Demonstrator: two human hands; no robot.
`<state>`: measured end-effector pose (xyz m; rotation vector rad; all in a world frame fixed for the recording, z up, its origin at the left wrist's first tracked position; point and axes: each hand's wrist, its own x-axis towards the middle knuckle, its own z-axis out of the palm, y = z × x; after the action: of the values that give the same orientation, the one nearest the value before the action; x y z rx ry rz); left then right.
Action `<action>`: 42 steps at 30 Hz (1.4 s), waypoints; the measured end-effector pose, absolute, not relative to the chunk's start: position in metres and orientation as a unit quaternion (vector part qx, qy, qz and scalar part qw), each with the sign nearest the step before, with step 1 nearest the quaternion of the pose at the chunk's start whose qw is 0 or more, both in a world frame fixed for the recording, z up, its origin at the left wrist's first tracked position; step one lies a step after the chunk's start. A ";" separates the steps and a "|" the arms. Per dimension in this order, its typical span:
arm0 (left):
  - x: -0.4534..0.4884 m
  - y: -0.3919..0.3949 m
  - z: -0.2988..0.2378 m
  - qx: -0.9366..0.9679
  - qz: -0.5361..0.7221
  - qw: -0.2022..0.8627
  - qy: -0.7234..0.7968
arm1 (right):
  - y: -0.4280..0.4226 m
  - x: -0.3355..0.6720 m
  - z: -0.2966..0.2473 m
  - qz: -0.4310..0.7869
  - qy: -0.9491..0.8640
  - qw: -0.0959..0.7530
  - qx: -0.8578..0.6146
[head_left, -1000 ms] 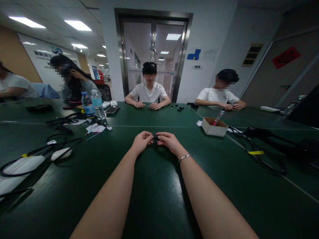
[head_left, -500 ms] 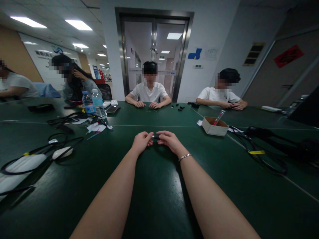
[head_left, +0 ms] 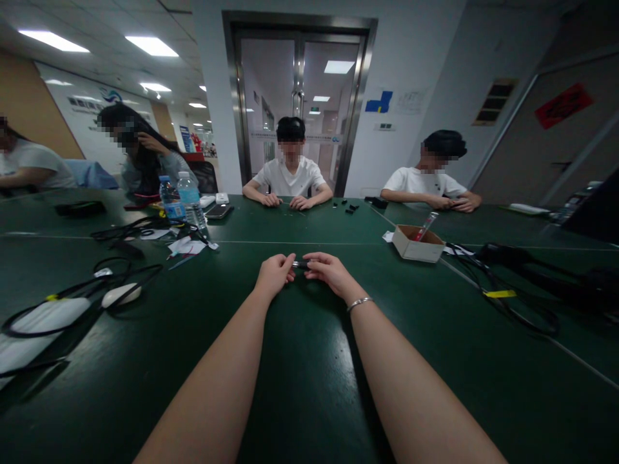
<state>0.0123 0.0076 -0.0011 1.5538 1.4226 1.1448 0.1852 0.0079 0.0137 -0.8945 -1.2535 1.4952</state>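
Above the green tabletop [head_left: 300,361], my two hands meet at one small black and silver stick-shaped object [head_left: 302,265]. Thumb and fingers of my left hand [head_left: 276,277] are closed on its silver end. My right hand [head_left: 331,276], with a silver bracelet [head_left: 360,303] at the wrist, pinches the black end. The object lies roughly level between the fingertips. Its ends are hidden by my fingers, and it is too small for me to tell its exact kind.
On the right stands a small open box [head_left: 418,250] with a red-and-clear tube in it. Water bottles [head_left: 189,201], cables [head_left: 130,274] and a white mouse [head_left: 122,296] lie left. Small black pieces [head_left: 349,207] sit near a person [head_left: 290,177] opposite. More cables [head_left: 522,312] are right.
The hands stay in nearly the same place, both holding the object. My left fingertips have shifted slightly left, and a bit more of the object shows between the hands.
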 end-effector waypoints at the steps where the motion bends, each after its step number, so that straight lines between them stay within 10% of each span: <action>1: 0.012 0.008 -0.001 0.603 0.445 0.363 0.553 | 0.008 0.185 0.014 0.612 -0.514 0.476 -0.366; 42: 0.011 0.006 0.006 0.614 0.422 0.322 0.585 | 0.009 0.187 0.010 0.608 -0.527 0.488 -0.338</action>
<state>0.0107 0.0058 0.0060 1.6121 1.5352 1.1078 0.1868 0.0090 0.0103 -0.8218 -1.2805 1.4785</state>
